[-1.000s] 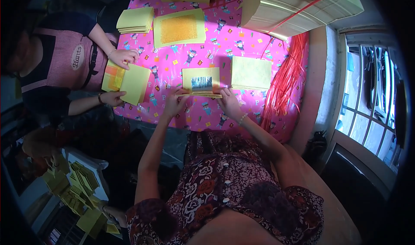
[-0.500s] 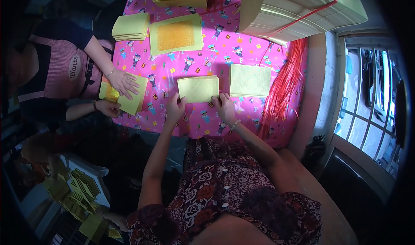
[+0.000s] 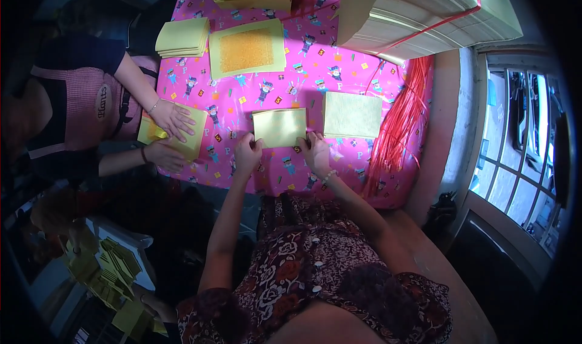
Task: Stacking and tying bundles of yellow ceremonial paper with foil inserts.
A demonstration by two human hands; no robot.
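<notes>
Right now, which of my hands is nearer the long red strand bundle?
Right hand, left of the bundle; left hand, farther left, by the left edge of rectangular yellow paper.

My pink patterned desk (image 3: 348, 165) bears a yellow paper (image 3: 279, 128) before me, a pale yellow stack (image 3: 351, 114) to its right, red strands (image 3: 397, 128) beside that, and an orange-printed sheet (image 3: 246, 48) farther back.

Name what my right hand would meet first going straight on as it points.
Most likely the yellow paper between your hands: your right hand points forward and left, its fingers at the paper's near right corner. Depth leaves unclear whether it would push the edge or slide over.
</notes>
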